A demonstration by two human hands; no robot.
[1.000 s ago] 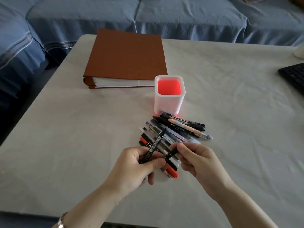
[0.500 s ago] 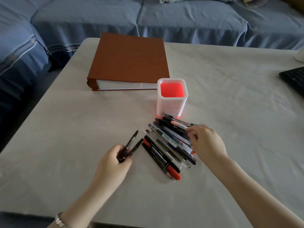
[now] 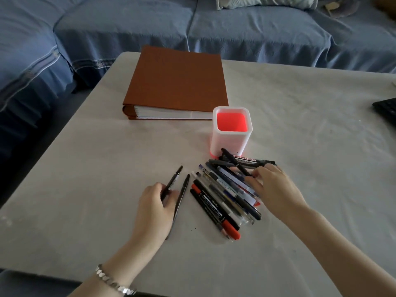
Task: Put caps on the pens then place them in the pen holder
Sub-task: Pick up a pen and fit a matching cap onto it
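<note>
Counting first, from the head view: one pen holder (image 3: 227,142), white with a red inside, stands near the middle of the table (image 3: 85,189), and every pen lies outside it. One brown binder (image 3: 177,82) lies flat toward the far left corner, its near edge just beside the holder. One dark keyboard (image 3: 385,108) pokes in at the right edge. Between the holder and the near edge lies one heap of pens (image 3: 225,196), roughly a dozen, though they overlap too much for an exact count. One whiteboard marker (image 3: 244,160) lies at its far end, touching the holder's foot. Two thin pens sit apart to the left of the heap: a black fineliner (image 3: 174,179) and a second fineliner (image 3: 183,194).

Half a second ago the left hand (image 3: 154,209) gripped those two bunched together; now they are splayed apart and the hand sits lower. The right hand (image 3: 276,189), then reaching onto the heap, now has a slanted pen (image 3: 232,159) angled up across the marker.

The left hand, with a bracelet (image 3: 111,279) on its wrist, lies knuckles up and pinches the black fineliner. The second fineliner runs along the hand's edge, and I cannot tell whether it is gripped. The right hand arches over the heap's right side, fingertips pinching the slanted pen's near end.
</note>
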